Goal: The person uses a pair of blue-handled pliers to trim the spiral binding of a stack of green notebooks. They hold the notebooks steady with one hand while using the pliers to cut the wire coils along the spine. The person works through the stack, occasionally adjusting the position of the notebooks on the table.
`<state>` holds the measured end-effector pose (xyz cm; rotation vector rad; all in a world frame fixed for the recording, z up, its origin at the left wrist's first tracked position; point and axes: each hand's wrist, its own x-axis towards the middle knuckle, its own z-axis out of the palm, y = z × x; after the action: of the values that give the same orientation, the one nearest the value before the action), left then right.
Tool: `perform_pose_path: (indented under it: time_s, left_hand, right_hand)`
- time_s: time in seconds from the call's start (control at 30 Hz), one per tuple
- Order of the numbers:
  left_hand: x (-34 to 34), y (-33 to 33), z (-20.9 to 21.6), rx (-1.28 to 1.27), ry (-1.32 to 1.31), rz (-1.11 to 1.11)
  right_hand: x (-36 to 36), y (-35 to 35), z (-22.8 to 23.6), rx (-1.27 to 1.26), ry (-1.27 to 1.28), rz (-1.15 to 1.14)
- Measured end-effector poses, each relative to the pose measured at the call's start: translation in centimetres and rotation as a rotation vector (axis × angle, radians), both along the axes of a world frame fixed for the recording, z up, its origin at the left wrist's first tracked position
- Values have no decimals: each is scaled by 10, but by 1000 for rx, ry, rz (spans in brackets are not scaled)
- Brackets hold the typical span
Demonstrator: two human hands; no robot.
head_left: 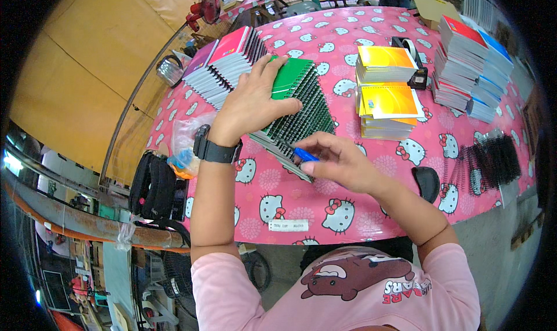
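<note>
A leaning stack of green spiral notebooks (pixel 304 102) lies on a pink table (pixel 342 215). The left hand (pixel 255 99) spreads over it, thumb apart; uneven pressure could make it slide. At its near side, the right hand (pixel 342 160) pinches a blue pen-like tool (pixel 305 154); a slip might snag a coil. Yellow booklets (pixel 390 102) stand to the stack's right.

I count one green notebook stack (pixel 296 78); two yellow stacks (pixel 390 102); one blue tool (pixel 305 154); one wristwatch (pixel 219 150); one kettle (pixel 169 71)
</note>
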<state>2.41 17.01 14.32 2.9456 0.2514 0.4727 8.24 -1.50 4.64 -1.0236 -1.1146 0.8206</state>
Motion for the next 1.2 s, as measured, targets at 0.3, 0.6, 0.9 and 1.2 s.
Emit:
perform_pose_path:
  time_s: [0.3, 0.6, 0.9, 1.2]
  left_hand:
    - [0, -2, 1, 1, 0, 5]
    - [0, -1, 0, 4, -5, 3]
    - [0, -3, 1, -1, -17, 3]
    - [-1, -4, 0, 7, -16, 15]
  right_hand:
    - [6, -2, -4, 286, -714, -393]
    - [2, -10, 0, 44, -379, -181]
    - [5, 0, -12, 303, -815, -488]
    - [10, -2, -18, -121, 144, 145]
